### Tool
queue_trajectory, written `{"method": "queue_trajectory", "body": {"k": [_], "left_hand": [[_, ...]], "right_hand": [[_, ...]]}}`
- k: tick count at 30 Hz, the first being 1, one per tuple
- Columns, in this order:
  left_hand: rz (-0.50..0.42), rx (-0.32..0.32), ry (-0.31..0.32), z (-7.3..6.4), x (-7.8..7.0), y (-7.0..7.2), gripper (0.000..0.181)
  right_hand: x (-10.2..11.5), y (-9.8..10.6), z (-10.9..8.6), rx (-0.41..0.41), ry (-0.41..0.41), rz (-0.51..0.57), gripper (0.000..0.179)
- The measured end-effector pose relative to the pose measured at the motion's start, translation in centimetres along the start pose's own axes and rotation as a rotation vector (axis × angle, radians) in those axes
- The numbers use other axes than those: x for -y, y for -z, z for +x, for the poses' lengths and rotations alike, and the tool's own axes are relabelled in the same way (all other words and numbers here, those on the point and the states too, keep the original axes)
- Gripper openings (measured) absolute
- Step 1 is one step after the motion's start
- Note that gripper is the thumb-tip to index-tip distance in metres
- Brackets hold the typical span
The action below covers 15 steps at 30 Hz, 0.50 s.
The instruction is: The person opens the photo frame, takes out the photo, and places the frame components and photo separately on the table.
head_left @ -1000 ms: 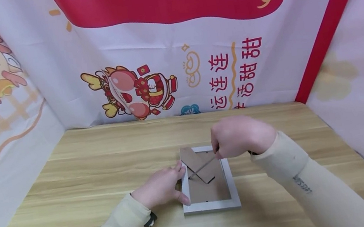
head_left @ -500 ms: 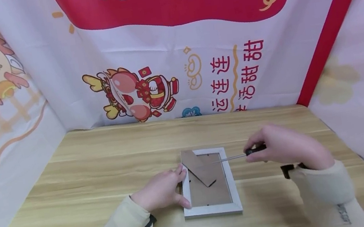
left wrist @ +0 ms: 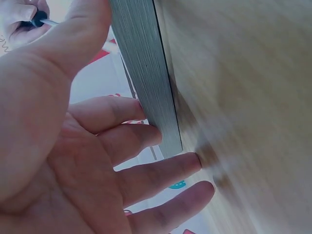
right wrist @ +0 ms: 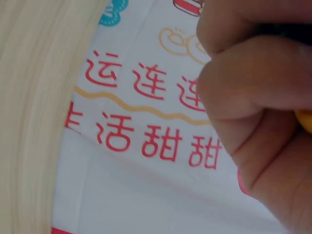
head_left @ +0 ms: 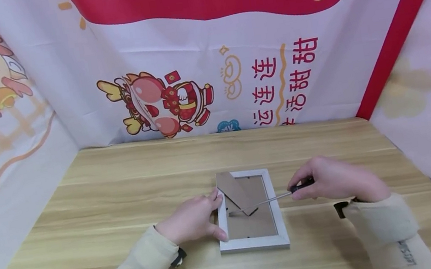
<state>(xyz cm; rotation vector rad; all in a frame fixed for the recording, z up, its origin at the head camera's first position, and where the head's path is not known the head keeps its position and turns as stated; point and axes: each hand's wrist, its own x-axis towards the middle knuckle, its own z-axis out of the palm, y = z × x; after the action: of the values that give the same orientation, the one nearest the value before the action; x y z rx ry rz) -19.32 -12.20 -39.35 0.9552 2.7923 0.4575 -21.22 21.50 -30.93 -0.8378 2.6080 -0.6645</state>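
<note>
A white picture frame (head_left: 254,243) lies back side up on the table, its brown backing board (head_left: 250,229) showing. A stand leg (head_left: 234,192) slants across the board from the upper left. My left hand (head_left: 190,219) rests along the frame's left side, thumb by the lower corner; in the left wrist view its straight fingers (left wrist: 141,136) touch the grey edge. My right hand (head_left: 335,181), right of the frame, grips the black handle of a screwdriver (head_left: 279,197). The shaft reaches across the board, its tip near a small dark tab at the left inner edge.
The wood-grain table (head_left: 122,181) runs back to a printed white and red cloth (head_left: 206,75). Similar cloth walls (head_left: 18,182) stand on the left and right. Dark bands (head_left: 178,257) sit at both wrists.
My right hand moved from above the frame's upper right out to the right. The screwdriver tip drew back toward the middle, then returned to the left inner edge. My left hand stayed put.
</note>
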Motion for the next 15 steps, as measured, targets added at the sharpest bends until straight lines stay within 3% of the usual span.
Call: {"method": "queue_trajectory", "body": {"k": [15], "left_hand": [[-0.016,0.023,0.021,0.11,-0.09,0.16,0.101]], "right_hand": [[-0.16,-0.18,0.72,0.037,-0.079,0.077,0.023]]}}
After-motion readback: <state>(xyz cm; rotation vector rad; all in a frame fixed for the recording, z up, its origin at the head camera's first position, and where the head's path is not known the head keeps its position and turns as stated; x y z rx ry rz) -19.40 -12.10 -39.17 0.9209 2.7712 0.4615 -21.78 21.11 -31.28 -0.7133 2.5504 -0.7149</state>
